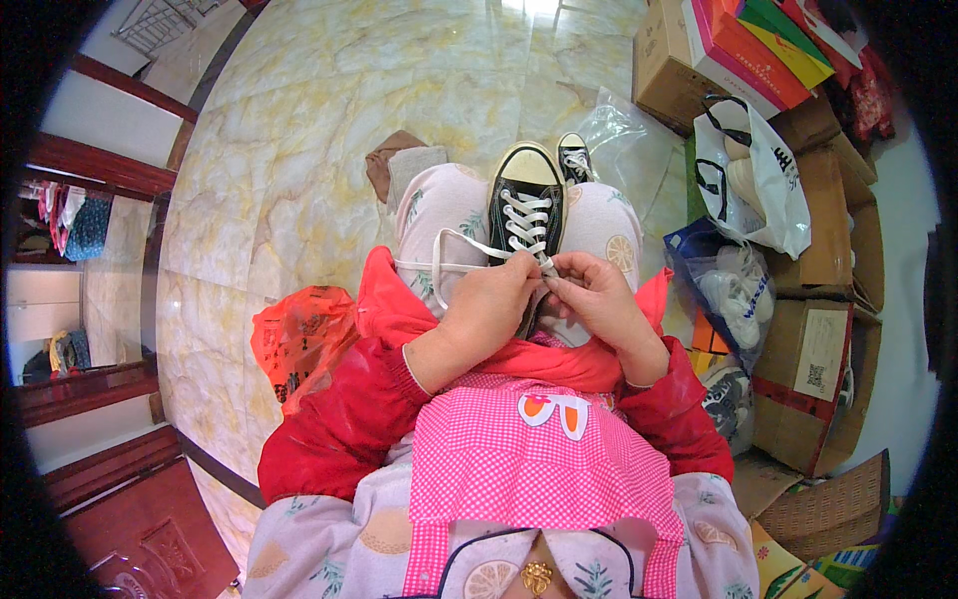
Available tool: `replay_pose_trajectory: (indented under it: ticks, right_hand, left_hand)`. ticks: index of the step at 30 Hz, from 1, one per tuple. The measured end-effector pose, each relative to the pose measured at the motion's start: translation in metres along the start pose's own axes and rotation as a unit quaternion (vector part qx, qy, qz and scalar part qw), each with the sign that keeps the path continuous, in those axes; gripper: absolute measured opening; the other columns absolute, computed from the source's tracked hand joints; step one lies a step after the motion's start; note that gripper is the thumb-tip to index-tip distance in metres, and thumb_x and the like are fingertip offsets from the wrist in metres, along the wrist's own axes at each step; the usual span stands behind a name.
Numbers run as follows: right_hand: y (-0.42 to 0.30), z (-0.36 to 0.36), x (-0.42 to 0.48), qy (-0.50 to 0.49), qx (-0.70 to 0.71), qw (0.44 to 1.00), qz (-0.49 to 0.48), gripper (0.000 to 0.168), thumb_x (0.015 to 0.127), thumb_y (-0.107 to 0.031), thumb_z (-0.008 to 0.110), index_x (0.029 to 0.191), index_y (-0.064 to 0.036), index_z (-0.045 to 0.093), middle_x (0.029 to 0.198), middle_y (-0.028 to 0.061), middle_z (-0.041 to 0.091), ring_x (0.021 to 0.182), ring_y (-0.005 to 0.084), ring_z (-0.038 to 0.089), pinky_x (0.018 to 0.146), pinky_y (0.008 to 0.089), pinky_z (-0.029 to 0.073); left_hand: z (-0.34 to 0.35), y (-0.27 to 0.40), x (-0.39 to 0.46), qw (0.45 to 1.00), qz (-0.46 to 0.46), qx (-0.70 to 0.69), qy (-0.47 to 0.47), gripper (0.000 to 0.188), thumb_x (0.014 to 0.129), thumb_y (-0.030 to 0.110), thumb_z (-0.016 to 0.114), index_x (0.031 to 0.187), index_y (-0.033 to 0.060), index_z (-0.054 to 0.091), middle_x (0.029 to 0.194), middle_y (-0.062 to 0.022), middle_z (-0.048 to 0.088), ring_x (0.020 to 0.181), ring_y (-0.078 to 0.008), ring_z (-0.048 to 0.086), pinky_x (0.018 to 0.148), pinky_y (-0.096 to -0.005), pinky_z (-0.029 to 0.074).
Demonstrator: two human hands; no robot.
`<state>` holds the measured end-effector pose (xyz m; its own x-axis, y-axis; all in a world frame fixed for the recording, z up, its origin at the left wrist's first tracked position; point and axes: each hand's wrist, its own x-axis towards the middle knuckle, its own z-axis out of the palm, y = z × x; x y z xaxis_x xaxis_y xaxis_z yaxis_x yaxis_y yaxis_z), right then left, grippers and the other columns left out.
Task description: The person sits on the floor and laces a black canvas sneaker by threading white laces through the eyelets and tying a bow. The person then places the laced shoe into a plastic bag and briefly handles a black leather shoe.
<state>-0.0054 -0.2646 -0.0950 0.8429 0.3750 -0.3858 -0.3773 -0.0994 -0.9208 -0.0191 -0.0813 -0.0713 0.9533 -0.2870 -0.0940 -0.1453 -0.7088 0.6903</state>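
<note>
A black canvas sneaker (528, 202) with a cream rubber toe cap rests between the knees, toe pointing away. White shoelace (526, 224) crosses its tongue through the eyelets. At the ankle end, my left hand (490, 296) and my right hand (599, 299) meet, fingertips pinching the lace near the top eyelets. One lace length loops out to the left over the knee. The shoe's heel part is mostly hidden by the hands. Beyond the right knee, a second black sneaker (575, 159) with white laces stands on the floor.
A red plastic bag (303, 341) lies at left on the marble floor. Brown and grey cloths (415, 171) lie beyond the left knee. At right are a clear plastic bag (625, 127), cardboard boxes (662, 67), a white bag (778, 195) and bagged shoes (737, 296).
</note>
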Motion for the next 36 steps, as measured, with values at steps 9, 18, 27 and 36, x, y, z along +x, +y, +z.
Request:
replay_pose_trajectory:
  ticks: [9,18,27,36]
  right_hand:
    - [-0.005,0.0,-0.005,-0.018,-0.026,0.999,-0.03,0.03,0.091,-0.011,0.059,0.118,0.002,0.058,0.087,0.0049,0.066,0.067,0.0088,0.062,0.057,0.0221,0.049]
    - [-0.005,0.002,-0.008,0.001,-0.047,0.999,-0.021,0.026,0.091,-0.002,0.053,0.115,0.003,0.06,0.087,0.0066,0.066,0.066,0.0105,0.061,0.06,0.025,0.05]
    - [-0.007,-0.006,-0.015,0.121,-0.388,0.888,-0.216,0.014,0.085,-0.002,0.057,0.097,0.0,0.062,0.087,0.0187,0.064,0.076,0.0333,0.064,0.067,0.0373,0.051]
    - [0.003,-0.166,-0.067,0.371,-0.467,0.796,-0.102,0.008,0.084,-0.007,0.061,0.09,-0.005,0.064,0.083,0.016,0.064,0.077,0.0342,0.064,0.067,0.0384,0.049]
  left_hand:
    - [0.005,-0.001,0.005,1.0,-0.007,-0.007,0.004,0.012,0.09,0.014,0.055,0.094,0.0038,0.052,0.078,-0.0211,0.063,0.074,-0.0415,0.063,0.062,-0.0487,0.048]
    - [0.0,0.008,0.008,0.997,0.014,-0.053,-0.047,0.016,0.093,0.015,0.046,0.103,0.0051,0.038,0.079,-0.0228,0.06,0.076,-0.0434,0.061,0.063,-0.0506,0.047]
    - [-0.016,0.001,0.01,0.996,0.05,-0.056,-0.047,0.023,0.091,0.013,0.055,0.11,0.0067,0.043,0.081,-0.0227,0.061,0.077,-0.0447,0.061,0.065,-0.0492,0.047]
    - [-0.062,-0.034,0.015,0.97,0.188,-0.063,0.141,0.029,0.08,0.008,0.07,0.106,0.006,0.059,0.099,-0.0073,0.064,0.097,-0.0225,0.058,0.086,-0.0325,0.044]
